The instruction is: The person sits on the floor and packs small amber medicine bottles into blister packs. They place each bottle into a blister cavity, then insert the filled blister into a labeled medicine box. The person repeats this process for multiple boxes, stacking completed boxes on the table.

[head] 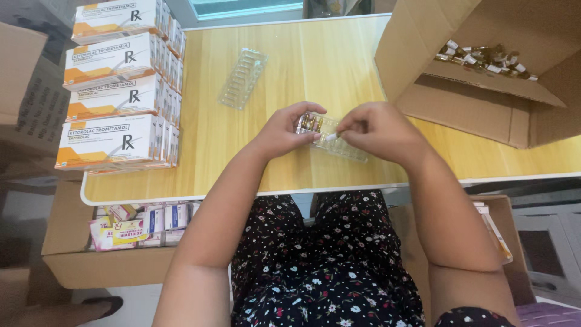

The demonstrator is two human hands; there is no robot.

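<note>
I see a clear plastic ampoule tray lying on the wooden table, just in front of me at the near middle of the tabletop. Its left end is tucked under my left hand, and the rest runs out to the right and slightly nearer, passing beneath my right hand. A few small amber ampoules sit in the tray's left slots, right against my left fingertips; the other slots look bare.

My left hand is curled, thumb and fingers closed onto the tray's left end, gripping it. My right hand is curled as well, its thumb and forefinger pinched together on a small white-tipped ampoule, which hovers just over the middle of the tray. The two hands nearly meet, their fingertips just apart above the tray. Both forearms come up from the near edge and angle inward, elbows out wide over my lap.

Farther off, left of centre, a second empty clear tray lies on the table, well apart from my hands. Along the left edge stands a row of white and orange cartons. At the far right an open cardboard box rests on the table with loose ampoules heaped inside. Below the table on the left, another cardboard box holds small packets.
</note>
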